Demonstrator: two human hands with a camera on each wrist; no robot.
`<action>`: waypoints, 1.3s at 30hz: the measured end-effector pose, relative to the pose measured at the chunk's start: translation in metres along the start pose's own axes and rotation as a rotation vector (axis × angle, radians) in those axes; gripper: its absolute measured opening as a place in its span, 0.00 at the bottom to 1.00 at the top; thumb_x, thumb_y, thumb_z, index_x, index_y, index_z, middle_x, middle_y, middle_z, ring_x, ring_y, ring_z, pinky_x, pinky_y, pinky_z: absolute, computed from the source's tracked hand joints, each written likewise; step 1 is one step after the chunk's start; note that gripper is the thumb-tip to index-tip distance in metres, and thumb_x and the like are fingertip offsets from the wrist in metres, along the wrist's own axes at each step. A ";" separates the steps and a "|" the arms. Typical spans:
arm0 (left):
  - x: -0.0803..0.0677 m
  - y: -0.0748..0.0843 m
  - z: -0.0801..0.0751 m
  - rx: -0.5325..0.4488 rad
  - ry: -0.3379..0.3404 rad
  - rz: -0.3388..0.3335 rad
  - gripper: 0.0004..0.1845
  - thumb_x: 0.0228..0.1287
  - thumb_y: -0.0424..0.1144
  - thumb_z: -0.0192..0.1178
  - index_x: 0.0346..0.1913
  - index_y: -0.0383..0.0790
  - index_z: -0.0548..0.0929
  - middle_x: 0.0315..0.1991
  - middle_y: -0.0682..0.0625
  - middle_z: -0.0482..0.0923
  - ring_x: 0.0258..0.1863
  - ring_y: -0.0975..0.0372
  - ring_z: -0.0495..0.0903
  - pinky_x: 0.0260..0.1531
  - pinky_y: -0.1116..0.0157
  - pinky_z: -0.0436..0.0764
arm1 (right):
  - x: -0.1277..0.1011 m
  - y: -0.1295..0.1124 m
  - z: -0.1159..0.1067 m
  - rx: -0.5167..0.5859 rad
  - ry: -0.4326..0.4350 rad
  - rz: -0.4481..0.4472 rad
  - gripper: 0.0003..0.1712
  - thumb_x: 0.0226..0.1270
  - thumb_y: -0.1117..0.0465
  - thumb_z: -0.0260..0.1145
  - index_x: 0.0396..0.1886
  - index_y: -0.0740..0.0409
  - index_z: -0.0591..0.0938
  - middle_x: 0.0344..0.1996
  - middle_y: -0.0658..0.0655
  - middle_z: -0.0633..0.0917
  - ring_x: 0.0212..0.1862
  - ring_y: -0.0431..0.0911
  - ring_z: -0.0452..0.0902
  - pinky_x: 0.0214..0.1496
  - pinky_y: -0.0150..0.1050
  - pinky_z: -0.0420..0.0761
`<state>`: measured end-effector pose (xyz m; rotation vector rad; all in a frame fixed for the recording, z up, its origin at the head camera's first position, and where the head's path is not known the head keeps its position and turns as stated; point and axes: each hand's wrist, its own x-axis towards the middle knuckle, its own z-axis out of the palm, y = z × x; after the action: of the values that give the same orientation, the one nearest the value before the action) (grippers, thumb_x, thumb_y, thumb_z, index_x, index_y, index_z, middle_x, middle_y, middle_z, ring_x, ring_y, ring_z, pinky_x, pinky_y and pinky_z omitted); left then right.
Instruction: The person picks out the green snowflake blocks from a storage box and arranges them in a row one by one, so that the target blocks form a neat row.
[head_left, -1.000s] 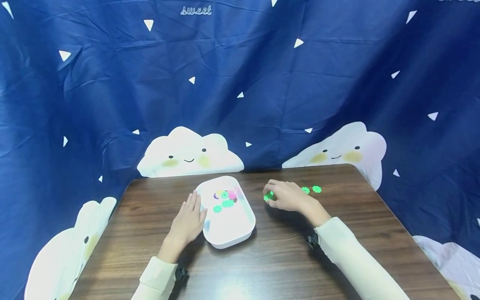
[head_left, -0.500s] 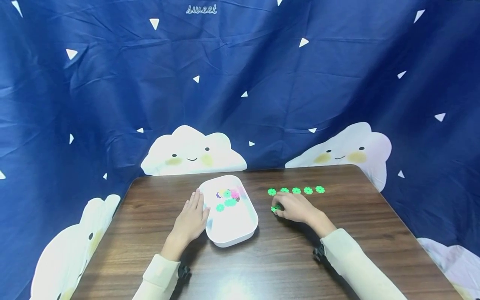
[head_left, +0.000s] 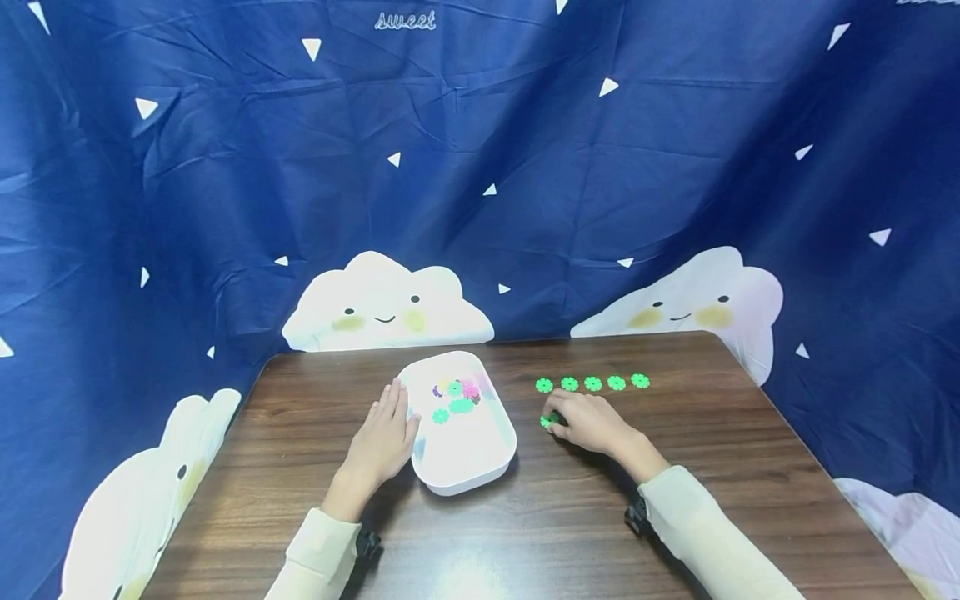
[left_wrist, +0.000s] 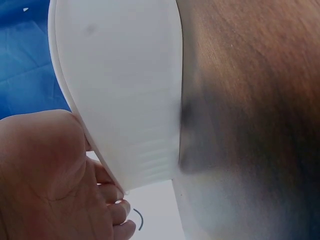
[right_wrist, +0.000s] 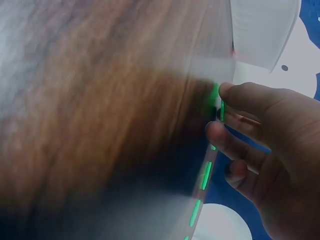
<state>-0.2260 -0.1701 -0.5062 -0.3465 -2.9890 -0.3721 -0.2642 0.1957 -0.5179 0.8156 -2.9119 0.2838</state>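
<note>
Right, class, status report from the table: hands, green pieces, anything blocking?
Left hand flat against white tray. Right hand pinching green piece at table. Five green pieces in a row beyond. Nothing blocking.

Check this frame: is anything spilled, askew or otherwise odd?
Nothing stands out. Five green pieces lie in a tidy row on the table; the right hand pinches a sixth green piece just below it. The left hand rests against the white tray.
</note>
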 end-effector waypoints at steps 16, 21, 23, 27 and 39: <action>-0.001 -0.002 -0.001 -0.003 -0.006 0.006 0.36 0.78 0.51 0.35 0.76 0.28 0.49 0.79 0.36 0.41 0.79 0.47 0.43 0.76 0.47 0.52 | 0.016 -0.015 -0.022 0.082 0.029 -0.019 0.11 0.65 0.52 0.69 0.45 0.46 0.85 0.42 0.41 0.82 0.35 0.37 0.79 0.34 0.36 0.79; -0.001 -0.002 -0.002 -0.010 -0.022 -0.003 0.36 0.78 0.51 0.35 0.76 0.29 0.48 0.79 0.36 0.40 0.79 0.48 0.42 0.76 0.48 0.52 | 0.036 -0.034 -0.035 0.102 0.030 -0.047 0.09 0.65 0.51 0.68 0.44 0.43 0.85 0.41 0.40 0.83 0.31 0.34 0.75 0.32 0.34 0.76; -0.001 -0.002 -0.002 -0.012 -0.022 -0.003 0.36 0.78 0.51 0.35 0.76 0.29 0.48 0.79 0.37 0.39 0.79 0.48 0.42 0.76 0.48 0.52 | 0.046 -0.041 -0.038 0.098 0.024 -0.055 0.08 0.65 0.51 0.68 0.43 0.41 0.85 0.40 0.39 0.83 0.31 0.34 0.75 0.32 0.34 0.76; 0.000 -0.002 0.000 -0.015 -0.016 -0.004 0.36 0.78 0.51 0.36 0.76 0.29 0.49 0.79 0.37 0.39 0.79 0.48 0.43 0.76 0.47 0.52 | 0.064 -0.057 -0.041 0.079 0.010 -0.082 0.08 0.65 0.52 0.67 0.43 0.40 0.84 0.37 0.38 0.82 0.31 0.35 0.74 0.31 0.33 0.75; 0.001 -0.003 0.002 -0.021 -0.003 -0.003 0.36 0.78 0.51 0.36 0.76 0.29 0.50 0.79 0.36 0.42 0.79 0.48 0.44 0.76 0.47 0.53 | 0.112 -0.099 -0.051 0.045 -0.047 -0.175 0.05 0.65 0.55 0.68 0.40 0.45 0.85 0.32 0.40 0.83 0.29 0.38 0.74 0.28 0.32 0.74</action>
<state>-0.2280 -0.1718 -0.5080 -0.3447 -2.9909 -0.4036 -0.3054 0.0664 -0.4367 1.0909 -2.8610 0.3193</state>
